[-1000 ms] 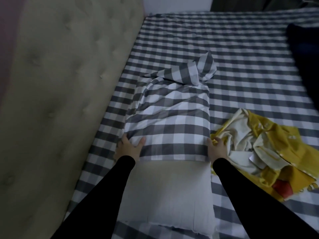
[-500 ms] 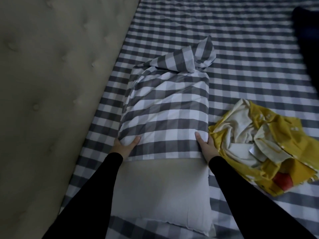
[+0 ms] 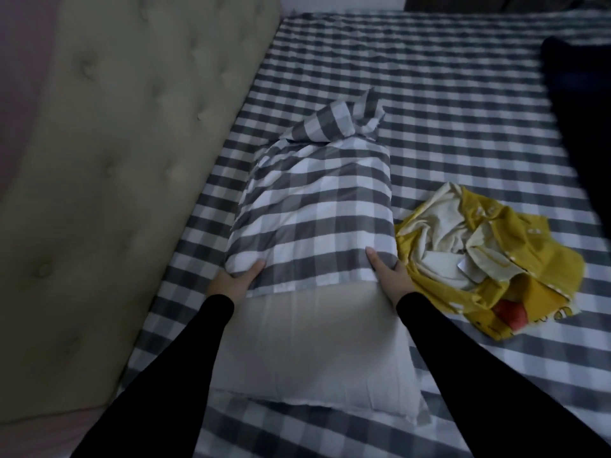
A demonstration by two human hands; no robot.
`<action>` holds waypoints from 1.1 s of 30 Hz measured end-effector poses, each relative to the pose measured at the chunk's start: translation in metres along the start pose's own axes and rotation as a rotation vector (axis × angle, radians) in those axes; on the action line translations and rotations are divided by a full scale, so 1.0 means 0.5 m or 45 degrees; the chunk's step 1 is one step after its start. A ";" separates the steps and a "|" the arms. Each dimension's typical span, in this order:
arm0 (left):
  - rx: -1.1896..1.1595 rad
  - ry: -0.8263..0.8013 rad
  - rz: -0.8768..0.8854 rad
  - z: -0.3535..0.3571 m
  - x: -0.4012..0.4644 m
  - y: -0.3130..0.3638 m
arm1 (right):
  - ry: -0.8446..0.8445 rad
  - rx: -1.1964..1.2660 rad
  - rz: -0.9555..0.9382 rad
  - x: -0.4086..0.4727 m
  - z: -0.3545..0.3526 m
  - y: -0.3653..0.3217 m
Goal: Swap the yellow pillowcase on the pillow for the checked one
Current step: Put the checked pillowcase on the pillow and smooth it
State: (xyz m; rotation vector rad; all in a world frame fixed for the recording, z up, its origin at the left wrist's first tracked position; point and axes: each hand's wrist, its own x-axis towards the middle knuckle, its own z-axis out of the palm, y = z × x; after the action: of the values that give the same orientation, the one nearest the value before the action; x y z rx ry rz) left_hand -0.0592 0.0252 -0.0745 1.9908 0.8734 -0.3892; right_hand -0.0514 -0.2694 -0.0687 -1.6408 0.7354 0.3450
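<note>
Lying lengthwise on the grey-and-white checked bedsheet [image 3: 446, 104], a plain cream fabric pillow [image 3: 307, 352], its far half inside the grey-and-white checked cotton pillowcase [image 3: 317, 206], near half bare. Bunched beyond the pillow's far end, the spare pillowcase cloth. Gripping the pillowcase's open edge, left hand [image 3: 231, 282] at the left side, right hand [image 3: 391, 279] at the right. Just right of the pillow, touching it, the crumpled yellow cotton pillowcase [image 3: 489, 256]. Along the left of the bed, a tufted beige upholstered headboard [image 3: 109, 180]. At far right on the sheet, a dark folded cloth [image 3: 582, 104].
</note>
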 end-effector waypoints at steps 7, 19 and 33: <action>-0.335 -0.176 0.008 -0.033 -0.039 0.080 | 0.039 -0.226 -0.240 -0.025 -0.115 -0.234; 0.320 -0.216 -0.068 0.050 -0.095 -0.065 | 0.043 -0.406 0.066 -0.105 -0.159 0.125; 0.385 -0.125 0.170 0.147 -0.044 0.008 | 0.129 -0.296 -0.129 0.012 -0.107 0.112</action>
State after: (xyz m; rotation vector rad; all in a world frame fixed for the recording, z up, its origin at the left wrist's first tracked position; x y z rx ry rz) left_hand -0.0671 -0.0472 -0.0997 2.2709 0.6442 -0.5635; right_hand -0.0919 -0.3254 -0.1043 -1.9196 0.7049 0.2842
